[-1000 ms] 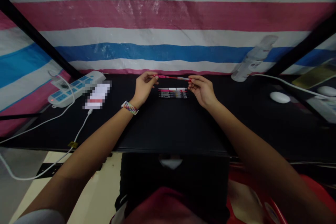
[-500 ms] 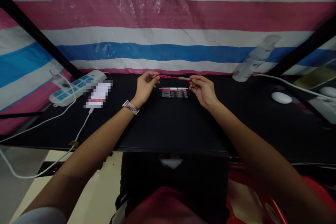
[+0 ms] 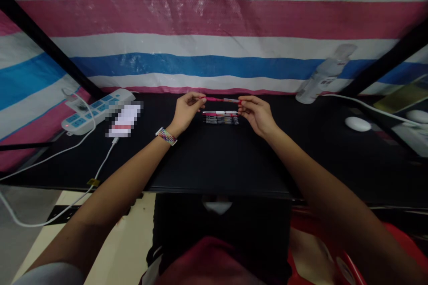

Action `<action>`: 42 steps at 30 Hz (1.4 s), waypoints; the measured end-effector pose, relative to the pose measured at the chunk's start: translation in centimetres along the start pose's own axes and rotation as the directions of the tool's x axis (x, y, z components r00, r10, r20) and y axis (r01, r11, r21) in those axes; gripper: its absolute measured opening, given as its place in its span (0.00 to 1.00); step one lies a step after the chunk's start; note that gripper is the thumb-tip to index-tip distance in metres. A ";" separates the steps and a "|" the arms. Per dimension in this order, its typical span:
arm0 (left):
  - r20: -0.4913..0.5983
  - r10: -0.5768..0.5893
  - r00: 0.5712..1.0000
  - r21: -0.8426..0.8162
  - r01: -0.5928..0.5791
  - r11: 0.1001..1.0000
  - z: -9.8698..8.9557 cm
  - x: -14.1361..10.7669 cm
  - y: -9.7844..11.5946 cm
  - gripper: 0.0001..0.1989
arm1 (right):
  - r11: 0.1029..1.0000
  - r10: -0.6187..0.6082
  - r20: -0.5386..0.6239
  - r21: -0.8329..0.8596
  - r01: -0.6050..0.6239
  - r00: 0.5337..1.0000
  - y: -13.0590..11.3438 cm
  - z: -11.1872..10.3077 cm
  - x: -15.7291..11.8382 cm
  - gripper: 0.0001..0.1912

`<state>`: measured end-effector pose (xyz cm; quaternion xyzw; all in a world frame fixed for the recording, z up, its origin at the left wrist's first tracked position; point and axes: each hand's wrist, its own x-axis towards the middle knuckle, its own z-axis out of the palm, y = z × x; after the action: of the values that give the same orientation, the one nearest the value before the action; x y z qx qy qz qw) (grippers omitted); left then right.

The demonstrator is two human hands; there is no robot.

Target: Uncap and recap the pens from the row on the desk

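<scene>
Between my two hands a red pen (image 3: 219, 99) is held level, just beyond a row of pens. My left hand (image 3: 187, 111) pinches its left end between thumb and fingers. Its right end is in the closed fingers of my right hand (image 3: 257, 115). Several pens (image 3: 220, 119) lie side by side on the black table (image 3: 214, 160), the farthest one white (image 3: 220, 112) with dark ends. The fingertips of my right hand are close to the right ends of those pens.
A power strip (image 3: 100, 111) and a blurred-out phone (image 3: 124, 121) with a white cable are at the left. On the right are a clear bottle (image 3: 324, 75), a white mouse (image 3: 357, 124) and another cable. A striped sheet (image 3: 214, 18) hangs behind the table.
The two parts of the red pen look closer together, as my right hand has shifted slightly left and my left hand slightly right. The row of pens is unmoved.
</scene>
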<state>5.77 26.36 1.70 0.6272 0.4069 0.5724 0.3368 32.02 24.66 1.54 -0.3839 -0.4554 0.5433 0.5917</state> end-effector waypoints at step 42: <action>0.120 0.084 0.989 0.081 -0.094 0.992 0.5 -1.2 0.9 0.21 | 0.999 0.039 0.046 -0.032 -0.038 0.998 0.0 1.1 -0.7 0.06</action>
<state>6.36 24.89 1.87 0.6911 0.3823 0.5313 0.3065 30.97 23.96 1.74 -0.3892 -0.4699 0.5562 0.5642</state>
